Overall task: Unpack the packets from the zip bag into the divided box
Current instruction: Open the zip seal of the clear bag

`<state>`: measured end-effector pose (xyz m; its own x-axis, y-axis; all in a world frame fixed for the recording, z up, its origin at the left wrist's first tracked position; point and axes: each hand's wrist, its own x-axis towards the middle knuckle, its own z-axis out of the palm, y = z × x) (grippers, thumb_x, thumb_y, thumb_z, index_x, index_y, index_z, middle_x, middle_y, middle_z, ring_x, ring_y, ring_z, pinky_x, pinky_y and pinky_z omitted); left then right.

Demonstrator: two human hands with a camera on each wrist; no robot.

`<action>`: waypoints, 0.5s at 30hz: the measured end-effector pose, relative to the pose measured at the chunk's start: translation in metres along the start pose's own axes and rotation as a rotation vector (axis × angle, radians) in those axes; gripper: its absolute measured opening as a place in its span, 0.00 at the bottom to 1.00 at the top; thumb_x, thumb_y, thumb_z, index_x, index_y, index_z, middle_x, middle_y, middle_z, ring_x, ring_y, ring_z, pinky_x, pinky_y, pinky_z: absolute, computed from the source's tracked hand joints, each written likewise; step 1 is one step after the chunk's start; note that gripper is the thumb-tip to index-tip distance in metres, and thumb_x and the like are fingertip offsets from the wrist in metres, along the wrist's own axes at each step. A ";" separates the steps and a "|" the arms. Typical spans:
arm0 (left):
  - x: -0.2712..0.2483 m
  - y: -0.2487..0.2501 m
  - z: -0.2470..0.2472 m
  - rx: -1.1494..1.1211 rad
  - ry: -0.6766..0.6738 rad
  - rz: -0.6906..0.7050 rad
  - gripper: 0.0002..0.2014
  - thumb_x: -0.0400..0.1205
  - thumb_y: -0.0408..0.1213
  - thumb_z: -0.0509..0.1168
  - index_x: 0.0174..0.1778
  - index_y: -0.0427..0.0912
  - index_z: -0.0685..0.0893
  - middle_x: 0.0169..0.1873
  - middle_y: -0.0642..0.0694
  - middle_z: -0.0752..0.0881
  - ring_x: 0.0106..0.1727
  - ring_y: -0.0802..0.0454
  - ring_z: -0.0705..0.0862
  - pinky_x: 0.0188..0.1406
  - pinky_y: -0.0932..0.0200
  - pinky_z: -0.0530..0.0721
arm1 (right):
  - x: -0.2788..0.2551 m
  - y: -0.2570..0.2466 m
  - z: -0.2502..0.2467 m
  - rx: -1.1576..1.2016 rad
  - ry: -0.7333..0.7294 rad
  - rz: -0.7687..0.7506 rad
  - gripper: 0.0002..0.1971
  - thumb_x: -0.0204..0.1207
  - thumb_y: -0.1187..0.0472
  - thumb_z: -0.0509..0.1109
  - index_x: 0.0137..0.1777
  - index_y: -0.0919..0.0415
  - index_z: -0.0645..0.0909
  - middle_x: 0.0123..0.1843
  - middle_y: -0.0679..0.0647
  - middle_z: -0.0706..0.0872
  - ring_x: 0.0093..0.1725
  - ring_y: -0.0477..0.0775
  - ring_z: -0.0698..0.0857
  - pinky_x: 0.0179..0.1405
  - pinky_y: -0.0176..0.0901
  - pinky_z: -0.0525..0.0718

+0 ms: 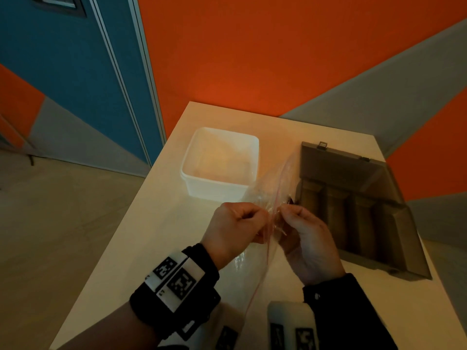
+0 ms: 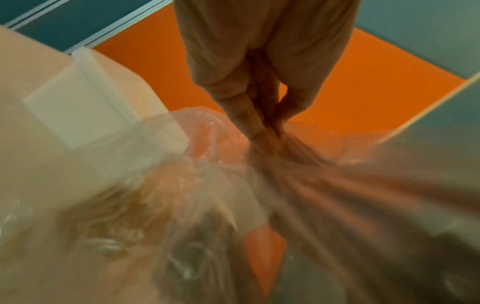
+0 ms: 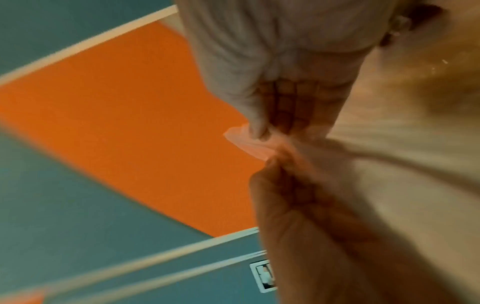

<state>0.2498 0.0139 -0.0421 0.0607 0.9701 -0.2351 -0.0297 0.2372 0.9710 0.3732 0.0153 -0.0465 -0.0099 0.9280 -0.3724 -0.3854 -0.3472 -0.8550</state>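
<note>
1. Clear plastic zip bag with a red seal line (image 1: 271, 195) held up over the pale counter (image 1: 156, 223), between a white square plastic tub (image 1: 219, 164) and an open grey divided box (image 1: 353, 210).
2. Left hand (image 1: 236, 224) and right hand (image 1: 307, 236) each pinch a lip of the bag's mouth, fingers curled tight, close together.
3. Packets not discernible; something dark shows near the right thumb.
4. Risk: thin film slips from the pinch, so the bag drops; a sharp tug could spill contents outside the box.
</note>
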 end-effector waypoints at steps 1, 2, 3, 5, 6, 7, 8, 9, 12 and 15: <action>-0.001 0.001 0.000 -0.050 0.004 -0.015 0.13 0.75 0.27 0.62 0.25 0.35 0.85 0.14 0.52 0.83 0.22 0.58 0.82 0.27 0.65 0.86 | -0.001 0.001 0.000 0.115 -0.013 0.053 0.08 0.62 0.61 0.67 0.37 0.64 0.85 0.33 0.57 0.86 0.34 0.53 0.85 0.36 0.46 0.89; -0.001 0.002 -0.002 -0.107 0.015 -0.032 0.13 0.75 0.27 0.62 0.25 0.35 0.84 0.15 0.51 0.83 0.22 0.56 0.82 0.27 0.65 0.86 | 0.000 0.002 -0.002 0.225 -0.019 0.085 0.12 0.62 0.60 0.67 0.42 0.65 0.85 0.35 0.58 0.86 0.33 0.51 0.86 0.35 0.45 0.90; -0.001 0.002 -0.004 -0.153 0.023 -0.050 0.13 0.75 0.28 0.61 0.25 0.34 0.84 0.17 0.49 0.84 0.23 0.55 0.83 0.27 0.64 0.86 | 0.001 0.001 -0.004 0.312 -0.018 0.091 0.15 0.62 0.61 0.67 0.47 0.67 0.85 0.36 0.58 0.87 0.31 0.49 0.87 0.33 0.44 0.90; -0.001 0.001 -0.007 -0.190 0.014 -0.083 0.13 0.76 0.30 0.62 0.26 0.35 0.85 0.18 0.49 0.85 0.24 0.54 0.83 0.28 0.64 0.86 | 0.002 -0.003 -0.008 0.340 -0.038 0.069 0.16 0.63 0.61 0.66 0.49 0.67 0.84 0.38 0.59 0.87 0.31 0.48 0.88 0.30 0.42 0.91; -0.001 0.001 -0.008 -0.176 -0.003 -0.098 0.12 0.76 0.31 0.63 0.26 0.36 0.85 0.18 0.50 0.85 0.24 0.55 0.83 0.27 0.65 0.86 | 0.002 -0.005 -0.008 0.275 -0.062 0.050 0.12 0.63 0.61 0.67 0.44 0.66 0.84 0.36 0.58 0.87 0.32 0.49 0.88 0.33 0.44 0.90; -0.001 0.002 -0.009 -0.137 -0.022 -0.108 0.12 0.75 0.32 0.64 0.27 0.36 0.85 0.18 0.50 0.85 0.24 0.56 0.84 0.26 0.65 0.85 | 0.003 -0.007 -0.008 0.166 -0.073 0.017 0.08 0.64 0.61 0.67 0.39 0.63 0.84 0.34 0.56 0.87 0.34 0.50 0.87 0.35 0.45 0.89; 0.001 0.005 -0.009 -0.070 -0.030 -0.102 0.11 0.75 0.34 0.65 0.28 0.36 0.85 0.19 0.50 0.85 0.25 0.56 0.84 0.27 0.65 0.86 | 0.003 -0.009 -0.007 0.033 -0.069 -0.030 0.04 0.66 0.62 0.68 0.35 0.62 0.83 0.33 0.55 0.87 0.36 0.52 0.86 0.38 0.47 0.89; 0.003 0.007 -0.010 0.031 -0.018 -0.071 0.09 0.74 0.36 0.66 0.30 0.38 0.86 0.21 0.50 0.86 0.27 0.55 0.85 0.28 0.63 0.87 | 0.005 -0.010 -0.008 -0.137 -0.045 -0.098 0.05 0.69 0.64 0.68 0.33 0.60 0.83 0.33 0.54 0.87 0.38 0.52 0.85 0.41 0.48 0.87; 0.013 0.019 -0.014 0.334 0.031 0.066 0.15 0.67 0.49 0.71 0.47 0.48 0.84 0.37 0.50 0.87 0.39 0.50 0.87 0.38 0.56 0.88 | 0.004 -0.015 -0.007 -0.640 -0.038 -0.416 0.06 0.72 0.62 0.69 0.34 0.58 0.82 0.35 0.52 0.86 0.35 0.43 0.83 0.37 0.30 0.83; 0.022 0.031 -0.011 0.489 0.023 0.180 0.14 0.69 0.45 0.70 0.50 0.46 0.84 0.37 0.51 0.86 0.40 0.52 0.86 0.39 0.61 0.85 | 0.003 -0.014 -0.007 -0.918 -0.087 -0.645 0.08 0.67 0.56 0.68 0.33 0.60 0.79 0.35 0.51 0.82 0.38 0.48 0.80 0.36 0.30 0.79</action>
<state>0.2393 0.0429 -0.0172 0.0753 0.9955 -0.0581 0.4319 0.0199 0.9017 0.3854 0.0217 -0.0378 -0.1320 0.9638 0.2317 0.4829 0.2666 -0.8341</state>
